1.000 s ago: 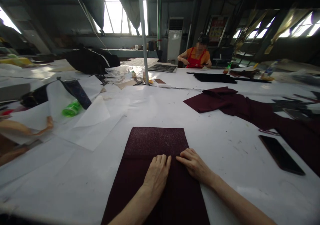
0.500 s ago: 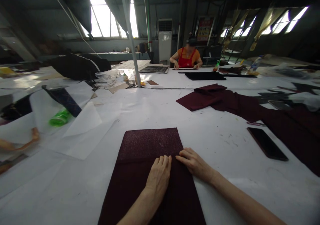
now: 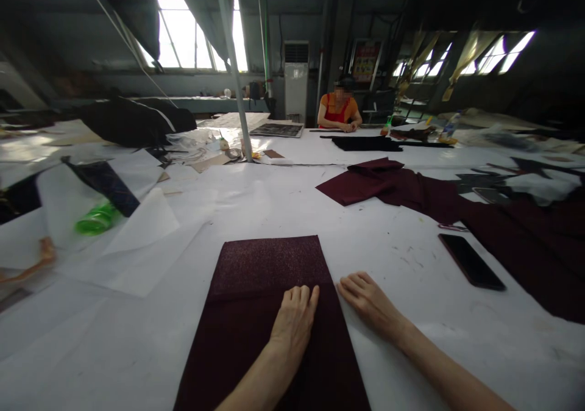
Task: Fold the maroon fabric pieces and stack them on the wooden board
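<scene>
Well, left hand (image 3: 292,321) palm-down (slightly arched) on cloth (image 3: 256,332).

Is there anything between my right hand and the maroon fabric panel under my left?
Nothing visible. Your right hand is beside the right edge of the maroon fabric panel; whether they touch is unclear. The smartphone is farther right, not between them.

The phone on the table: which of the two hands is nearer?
The right hand, left of the phone; the left hand lies farther left, on the maroon cloth.
</scene>
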A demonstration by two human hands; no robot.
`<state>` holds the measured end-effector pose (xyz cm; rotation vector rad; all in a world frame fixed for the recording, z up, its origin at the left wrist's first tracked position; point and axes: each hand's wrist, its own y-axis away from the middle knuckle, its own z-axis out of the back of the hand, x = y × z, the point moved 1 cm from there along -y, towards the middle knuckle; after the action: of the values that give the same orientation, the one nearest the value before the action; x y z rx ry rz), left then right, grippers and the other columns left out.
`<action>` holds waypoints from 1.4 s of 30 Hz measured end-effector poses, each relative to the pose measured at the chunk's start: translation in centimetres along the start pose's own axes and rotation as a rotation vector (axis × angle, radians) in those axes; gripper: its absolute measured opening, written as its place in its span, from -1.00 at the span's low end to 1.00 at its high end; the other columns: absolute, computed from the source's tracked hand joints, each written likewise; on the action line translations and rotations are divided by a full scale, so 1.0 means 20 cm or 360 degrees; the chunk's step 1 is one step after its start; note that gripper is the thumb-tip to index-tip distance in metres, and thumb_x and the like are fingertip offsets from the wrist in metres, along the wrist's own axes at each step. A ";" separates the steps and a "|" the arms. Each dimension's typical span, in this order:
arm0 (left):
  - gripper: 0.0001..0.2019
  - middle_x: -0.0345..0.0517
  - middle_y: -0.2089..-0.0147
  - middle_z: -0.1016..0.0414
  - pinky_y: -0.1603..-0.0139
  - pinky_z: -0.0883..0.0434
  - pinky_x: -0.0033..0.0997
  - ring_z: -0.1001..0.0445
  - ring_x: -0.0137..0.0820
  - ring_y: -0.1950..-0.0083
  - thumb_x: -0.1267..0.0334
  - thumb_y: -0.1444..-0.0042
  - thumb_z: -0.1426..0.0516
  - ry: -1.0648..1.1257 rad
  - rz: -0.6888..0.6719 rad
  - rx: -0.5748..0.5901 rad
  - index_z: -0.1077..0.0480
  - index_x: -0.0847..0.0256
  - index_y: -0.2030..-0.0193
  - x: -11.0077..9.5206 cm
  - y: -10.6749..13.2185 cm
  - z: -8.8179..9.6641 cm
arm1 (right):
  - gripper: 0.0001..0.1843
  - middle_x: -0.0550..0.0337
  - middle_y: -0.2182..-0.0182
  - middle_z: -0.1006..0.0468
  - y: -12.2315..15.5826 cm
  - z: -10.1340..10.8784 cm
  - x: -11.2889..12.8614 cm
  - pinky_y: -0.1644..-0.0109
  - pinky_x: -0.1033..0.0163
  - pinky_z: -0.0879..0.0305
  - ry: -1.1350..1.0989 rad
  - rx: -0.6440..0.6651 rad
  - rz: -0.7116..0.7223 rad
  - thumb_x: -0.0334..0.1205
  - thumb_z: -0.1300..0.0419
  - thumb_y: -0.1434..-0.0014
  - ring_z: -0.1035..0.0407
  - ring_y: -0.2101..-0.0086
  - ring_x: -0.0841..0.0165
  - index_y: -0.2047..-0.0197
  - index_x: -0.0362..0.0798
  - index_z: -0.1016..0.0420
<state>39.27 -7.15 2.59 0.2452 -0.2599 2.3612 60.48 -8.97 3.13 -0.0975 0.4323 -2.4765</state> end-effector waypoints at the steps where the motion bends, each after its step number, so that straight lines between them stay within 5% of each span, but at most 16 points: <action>1: -0.50 -0.02 0.20 -0.35 0.20 -0.32 -0.22 -0.34 -0.27 0.22 0.39 -0.18 -0.05 0.0017 -0.0002 -0.0004 -0.17 0.19 -0.28 0.00 0.00 0.00 | -0.66 0.01 0.21 -0.47 -0.01 0.01 0.01 0.03 0.02 -0.27 0.0003 -0.0069 -0.0070 -0.52 0.03 -0.24 -0.31 0.19 0.22 -0.01 -0.14 -0.42; 4: -0.51 0.00 0.18 -0.37 0.19 -0.34 -0.20 -0.35 -0.24 0.20 0.40 -0.18 -0.03 0.0088 0.0012 -0.0010 -0.17 0.25 -0.27 -0.01 0.00 0.00 | -0.57 -0.02 0.12 -0.46 -0.09 0.03 0.12 -0.03 0.03 -0.25 -0.0119 -0.0281 -0.0239 -0.53 0.07 -0.23 -0.31 0.10 0.22 -0.11 -0.13 -0.36; 8: -0.57 0.02 0.13 -0.39 0.09 -0.37 -0.19 -0.36 -0.23 0.14 0.42 -0.16 -0.02 0.0273 0.0033 -0.0015 -0.23 0.41 -0.20 0.08 0.08 0.02 | -0.60 0.02 0.10 -0.46 -0.21 -0.05 0.31 -0.03 0.08 -0.28 -0.0304 -0.0251 -0.0272 -0.44 0.02 -0.27 -0.33 0.08 0.23 -0.14 -0.07 -0.34; 16: -0.63 0.03 -0.09 -0.38 -0.19 -0.26 -0.15 -0.33 -0.23 -0.12 0.28 -0.27 0.05 0.0425 0.0578 -0.0156 -0.24 0.27 -0.19 0.62 0.61 -0.03 | -0.65 0.01 0.10 -0.48 -0.15 -0.23 0.29 -0.01 0.06 -0.27 -0.0172 -0.0322 -0.0241 -0.24 -0.01 -0.30 -0.37 0.12 0.20 -0.11 -0.05 -0.38; 21: -0.65 -0.01 -0.14 -0.40 -0.28 -0.19 -0.04 -0.32 -0.20 -0.20 0.19 -0.26 0.00 0.0392 0.0728 -0.0254 -0.29 0.20 -0.15 0.81 0.84 -0.08 | -0.68 0.01 0.16 -0.51 -0.16 -0.23 0.26 0.03 0.07 -0.25 -0.0093 -0.0378 -0.0137 -0.20 -0.02 -0.27 -0.39 0.17 0.20 -0.02 -0.06 -0.45; 26: -0.61 0.03 -0.20 -0.34 -0.29 -0.20 0.02 -0.28 -0.19 -0.25 0.12 -0.22 -0.05 0.0578 0.1038 -0.0485 -0.26 0.18 -0.15 0.77 0.99 -0.10 | -0.77 0.06 0.19 -0.50 -0.43 -0.14 0.44 0.04 0.08 -0.21 -0.0331 -0.0305 -0.0118 -0.26 -0.03 -0.27 -0.38 0.19 0.23 0.09 0.00 -0.47; 30: -0.50 0.03 -0.23 -0.31 -0.28 -0.24 0.02 -0.27 -0.19 -0.26 0.13 -0.18 -0.11 0.0828 0.1182 -0.0604 -0.15 0.15 -0.23 0.66 1.05 -0.09 | -0.84 0.11 0.19 -0.47 -0.85 -0.14 0.74 0.08 0.15 -0.20 -0.0722 0.0112 -0.0163 -0.28 -0.03 -0.27 -0.36 0.19 0.27 0.19 0.03 -0.44; 34: -0.40 0.02 -0.23 -0.31 -0.26 -0.27 0.03 -0.26 -0.15 -0.27 0.20 -0.10 -0.18 0.1000 0.1235 -0.0658 -0.11 0.12 -0.27 0.59 1.08 -0.10 | -0.89 0.14 0.20 -0.45 -1.15 -0.22 0.90 0.10 0.17 -0.14 -0.0674 0.0461 -0.0206 -0.32 -0.21 -0.11 -0.33 0.15 0.25 0.24 -0.01 -0.41; 38: -0.33 0.03 -0.24 -0.29 -0.24 -0.29 0.04 -0.25 -0.13 -0.28 0.26 -0.05 -0.21 0.1174 0.1308 -0.0674 -0.07 0.12 -0.29 0.59 1.08 -0.11 | -0.87 0.19 0.28 -0.45 -1.22 -0.26 0.93 0.14 0.18 -0.05 -0.0613 0.0535 -0.0164 -0.34 -0.25 -0.05 -0.31 0.17 0.24 0.40 -0.04 -0.33; 42: -0.28 0.03 -0.25 -0.28 -0.25 -0.29 0.02 -0.24 -0.14 -0.28 0.25 0.01 -0.25 0.1292 0.1373 -0.0680 -0.07 0.14 -0.29 0.61 1.07 -0.10 | -0.80 0.25 0.35 -0.45 -1.20 -0.22 0.93 0.13 0.17 -0.02 -0.0596 0.0563 -0.0106 -0.35 -0.23 -0.06 -0.30 0.22 0.29 0.22 -0.01 -0.33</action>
<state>15.53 -13.88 1.29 -1.2258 -0.5213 2.8806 31.09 -0.56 6.21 -0.4254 -0.1699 -2.4832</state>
